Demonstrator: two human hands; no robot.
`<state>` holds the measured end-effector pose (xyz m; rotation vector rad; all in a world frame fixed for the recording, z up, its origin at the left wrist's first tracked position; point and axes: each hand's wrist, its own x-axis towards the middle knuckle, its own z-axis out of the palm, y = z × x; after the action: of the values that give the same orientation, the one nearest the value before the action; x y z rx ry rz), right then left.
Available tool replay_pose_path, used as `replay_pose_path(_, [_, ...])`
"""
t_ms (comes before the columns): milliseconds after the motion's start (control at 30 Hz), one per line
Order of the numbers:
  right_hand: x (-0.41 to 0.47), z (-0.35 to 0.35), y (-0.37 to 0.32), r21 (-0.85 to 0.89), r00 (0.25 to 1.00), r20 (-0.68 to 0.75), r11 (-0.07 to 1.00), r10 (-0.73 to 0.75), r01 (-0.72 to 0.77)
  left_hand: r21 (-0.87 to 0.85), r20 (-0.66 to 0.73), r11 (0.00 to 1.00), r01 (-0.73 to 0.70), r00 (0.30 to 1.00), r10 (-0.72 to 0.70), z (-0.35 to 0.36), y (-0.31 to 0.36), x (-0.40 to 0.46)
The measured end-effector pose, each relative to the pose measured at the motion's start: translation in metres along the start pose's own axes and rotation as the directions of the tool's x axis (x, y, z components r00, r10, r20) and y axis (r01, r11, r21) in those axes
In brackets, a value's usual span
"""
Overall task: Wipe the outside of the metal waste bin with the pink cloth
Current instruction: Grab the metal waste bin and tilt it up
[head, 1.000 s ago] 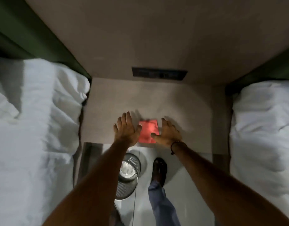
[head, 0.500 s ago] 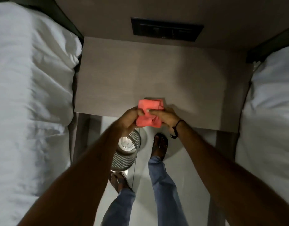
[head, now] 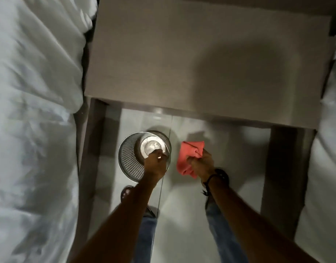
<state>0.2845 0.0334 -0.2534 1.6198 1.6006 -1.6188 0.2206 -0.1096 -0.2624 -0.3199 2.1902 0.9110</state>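
Note:
A round metal waste bin [head: 130, 156] with perforated walls stands on the pale floor just in front of the bedside table. My left hand [head: 156, 164] reaches down over its near right rim and grips the rim, fingers curled into the opening. The pink cloth [head: 188, 156] is bunched in my right hand [head: 202, 164], which hangs just to the right of the bin, apart from it. The cloth's loose ends droop below and above the fist.
A beige bedside table [head: 182, 63] fills the upper middle, its dark legs [head: 282, 177] at left and right. White bedding [head: 30, 130] lies on the left and more bedding [head: 326, 149] on the right. My jeans and a foot [head: 126, 192] stand on the floor below the bin.
Both hands lifted the pink cloth off the table top. The left hand let go and dropped to the bin's rim; the right hand carried the cloth down beside the bin.

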Motion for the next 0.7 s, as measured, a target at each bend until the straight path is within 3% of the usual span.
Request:
replay_pose_path(133, [0.019,0.018,0.041,-0.015,0.994,0.109,1.000,0.009,-0.007,0.060,0.029,0.984,-0.166,0.986,0.164,0.033,-0.022,0.007])
replay_pose_path(233, [0.016,0.021,0.054,0.059,0.980,0.200,0.998,-0.007,-0.005,0.127,-0.020,0.973,-0.193,0.980,0.197,0.047,-0.023,0.005])
replay_pose_path(300, [0.009,0.022,0.052,0.077,0.981,0.194,0.997,-0.021,0.006,0.115,-0.053,0.975,-0.188,0.979,0.195,0.043,-0.022,0.001])
replay_pose_path(400, [-0.004,0.021,0.042,0.034,0.992,0.078,0.995,-0.100,0.097,-0.013,-0.055,0.983,-0.184,0.982,0.183,0.016,-0.024,-0.006])
replay_pose_path(467, [-0.015,0.024,0.032,-0.006,0.978,0.013,0.978,-0.209,0.209,-0.182,-0.014,0.975,-0.127,0.992,0.127,-0.013,-0.027,-0.013])
replay_pose_path(533, [-0.026,0.031,0.021,-0.041,0.945,0.005,0.944,-0.328,0.328,-0.369,0.049,0.929,0.019,0.999,-0.001,-0.041,-0.036,-0.017])
replay_pose_path(600, [-0.035,0.045,0.012,-0.135,0.899,0.062,0.889,-0.433,0.437,-0.489,0.131,0.856,0.169,0.984,-0.119,-0.062,-0.046,-0.017])
replay_pose_path(700, [-0.049,0.069,0.008,-0.290,0.821,0.193,0.769,-0.537,0.570,-0.552,0.235,0.794,0.255,0.961,-0.146,-0.077,-0.059,-0.017])
